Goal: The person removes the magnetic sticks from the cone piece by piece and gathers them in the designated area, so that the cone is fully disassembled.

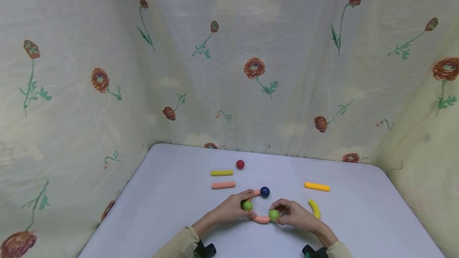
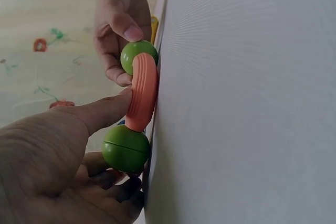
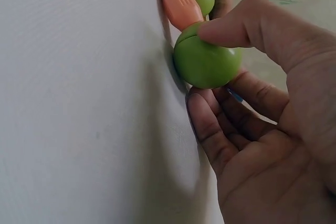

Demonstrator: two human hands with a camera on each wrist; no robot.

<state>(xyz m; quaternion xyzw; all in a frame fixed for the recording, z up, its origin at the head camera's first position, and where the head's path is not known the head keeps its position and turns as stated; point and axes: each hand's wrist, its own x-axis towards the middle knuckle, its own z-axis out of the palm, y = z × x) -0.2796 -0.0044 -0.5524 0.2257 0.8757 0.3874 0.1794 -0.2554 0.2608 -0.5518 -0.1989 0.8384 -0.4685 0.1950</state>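
Note:
Low over the table, a green ball [image 1: 247,205] sits at the left end of a salmon curved stick [image 2: 143,93], and a second green ball [image 3: 207,59] is at its right end. My left hand [image 1: 232,209] curls around the left ball, its thumb pressing on the curved stick. My right hand [image 1: 295,215] pinches the right ball between thumb and fingers. Another salmon curved stick [image 1: 255,192] runs from beside the left ball to a dark blue ball [image 1: 265,192], making a partial ring. My left fingers hide part of that stick.
Behind the ring, toward the left, lie a red ball [image 1: 240,164], an olive-yellow straight stick [image 1: 221,173] and a salmon straight stick [image 1: 223,185]. On the right are an orange-yellow straight stick [image 1: 317,186] and a yellow curved stick [image 1: 314,209]. Flowered curtains [image 1: 229,90] surround the white table [image 1: 172,194].

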